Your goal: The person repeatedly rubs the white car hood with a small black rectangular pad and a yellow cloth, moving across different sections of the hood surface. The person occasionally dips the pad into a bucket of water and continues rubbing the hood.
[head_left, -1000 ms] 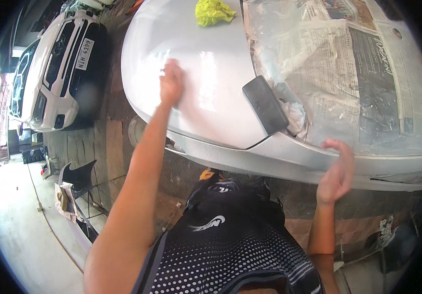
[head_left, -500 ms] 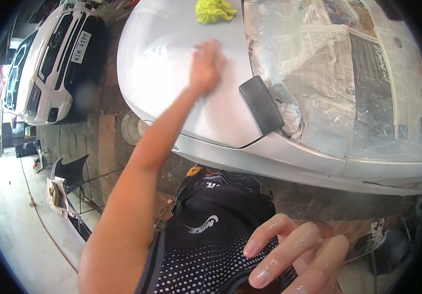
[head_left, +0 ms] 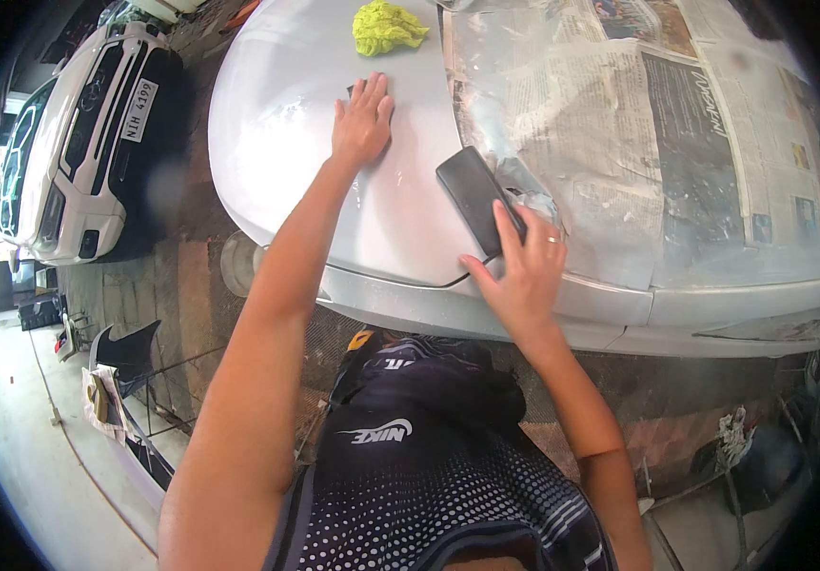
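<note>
My left hand [head_left: 362,124] lies flat on the silver car panel [head_left: 276,162], fingers extended. A small dark sheet-like piece [head_left: 351,91] pokes out beside its fingertips; the rest is hidden beneath the hand. At the panel's near right edge rests a black, phone-like rectangular slab [head_left: 467,190]. My right hand [head_left: 529,266], with a ring on one finger, reaches its lower end. The index finger touches the slab's right side, and the thumb is spread apart near its bottom corner. A crumpled yellow-green cloth [head_left: 386,27] lies just beyond my left hand.
Newspaper [head_left: 572,143] and cloudy plastic cover the car's right part. A white vehicle [head_left: 86,133] stands at the far left. Below it, a dark loose part [head_left: 126,354] leans by a stand. A dark rounded thing [head_left: 762,466] sits at lower right.
My right hand has gone from close in front of my body to the slab on the car. My left hand, blurred before, now shows sharply at about the same spot. The view has shifted slightly.
</note>
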### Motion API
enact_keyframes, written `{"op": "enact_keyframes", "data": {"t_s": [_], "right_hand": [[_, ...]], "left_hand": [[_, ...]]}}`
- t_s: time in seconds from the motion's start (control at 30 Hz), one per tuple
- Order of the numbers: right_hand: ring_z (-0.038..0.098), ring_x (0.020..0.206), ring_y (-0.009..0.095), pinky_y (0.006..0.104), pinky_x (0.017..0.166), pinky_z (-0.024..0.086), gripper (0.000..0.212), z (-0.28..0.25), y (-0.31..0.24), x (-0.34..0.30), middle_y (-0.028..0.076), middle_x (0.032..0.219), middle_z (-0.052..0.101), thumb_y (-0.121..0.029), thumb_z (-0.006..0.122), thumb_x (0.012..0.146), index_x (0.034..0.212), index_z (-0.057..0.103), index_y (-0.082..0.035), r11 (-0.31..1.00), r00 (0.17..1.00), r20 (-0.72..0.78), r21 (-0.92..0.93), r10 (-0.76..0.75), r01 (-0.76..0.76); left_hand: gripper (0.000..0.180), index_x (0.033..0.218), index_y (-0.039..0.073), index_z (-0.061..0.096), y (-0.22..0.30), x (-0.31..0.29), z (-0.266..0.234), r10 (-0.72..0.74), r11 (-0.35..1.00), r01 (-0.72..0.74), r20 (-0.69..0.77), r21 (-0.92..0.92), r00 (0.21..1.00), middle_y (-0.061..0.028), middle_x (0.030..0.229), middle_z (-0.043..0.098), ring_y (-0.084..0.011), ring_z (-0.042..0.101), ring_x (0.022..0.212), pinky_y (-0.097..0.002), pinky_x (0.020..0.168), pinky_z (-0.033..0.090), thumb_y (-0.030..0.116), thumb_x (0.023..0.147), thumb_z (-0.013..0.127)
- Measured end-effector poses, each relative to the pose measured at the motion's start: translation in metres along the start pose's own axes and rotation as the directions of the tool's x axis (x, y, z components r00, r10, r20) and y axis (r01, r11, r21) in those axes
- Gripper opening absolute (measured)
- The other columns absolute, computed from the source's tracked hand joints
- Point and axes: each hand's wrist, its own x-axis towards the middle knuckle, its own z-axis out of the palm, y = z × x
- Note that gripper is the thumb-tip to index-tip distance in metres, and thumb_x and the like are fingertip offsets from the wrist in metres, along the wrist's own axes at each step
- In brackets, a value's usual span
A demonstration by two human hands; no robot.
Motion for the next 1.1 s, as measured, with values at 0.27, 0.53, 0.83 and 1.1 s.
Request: {"op": "enact_keyframes", "data": {"t_s": [0.27,0.53,0.83,1.1], "right_hand": [[0.055,0.117,0.032,0.0472,0.102,0.044,0.06,-0.042,0.018,-0.002,0.011,0.127,0.059,-0.013,0.085,0.069,0.127,0.071,-0.014,0.997,0.96,-0.279,0.079,0.01,0.013],[0.047,0.132,0.037,0.05,0.111,0.035,0.056,-0.074,0.064,-0.007,0.013,0.14,0.055,-0.017,0.084,0.078,0.132,0.068,-0.009,0.972,0.892,-0.447,-0.171,0.068,-0.16],[0.067,0.088,0.029,0.0394,0.081,0.053,0.036,-0.031,0.065,-0.022,0.009,0.097,0.071,0.006,0.073,0.073,0.108,0.074,-0.004,0.91,0.91,-0.355,0.266,-0.214,0.318],[0.067,0.09,0.028,0.0395,0.079,0.054,0.03,-0.018,0.065,-0.018,0.008,0.097,0.07,0.003,0.073,0.074,0.103,0.075,-0.005,0.968,0.94,-0.293,0.129,-0.173,0.218]], "left_hand": [[0.056,0.16,0.013,0.033,0.0,-0.01,0.003,-0.085,0.996,0.085,0.014,-0.019,0.996,-0.0084,0.167,0.029,-0.0313,0.021,0.156,-0.0577,0.125,0.015,0.038,0.11,0.03],[0.056,0.159,0.011,0.034,0.024,0.002,0.019,-0.071,0.995,0.065,-0.08,-0.079,0.994,-0.0111,0.166,0.032,-0.0326,0.025,0.154,-0.0515,0.126,0.017,0.035,0.109,0.037],[0.057,0.152,0.008,0.044,-0.009,-0.053,0.016,0.1,0.994,-0.103,-0.065,-0.038,0.993,-0.0113,0.162,0.039,-0.03,0.033,0.151,-0.0531,0.123,0.024,0.041,0.105,0.047],[0.06,0.161,0.008,0.028,0.062,-0.095,0.003,0.442,0.894,-0.444,0.26,-0.052,0.859,-0.0127,0.168,0.026,-0.0315,0.021,0.156,-0.0485,0.127,0.011,0.036,0.109,0.036]]}}
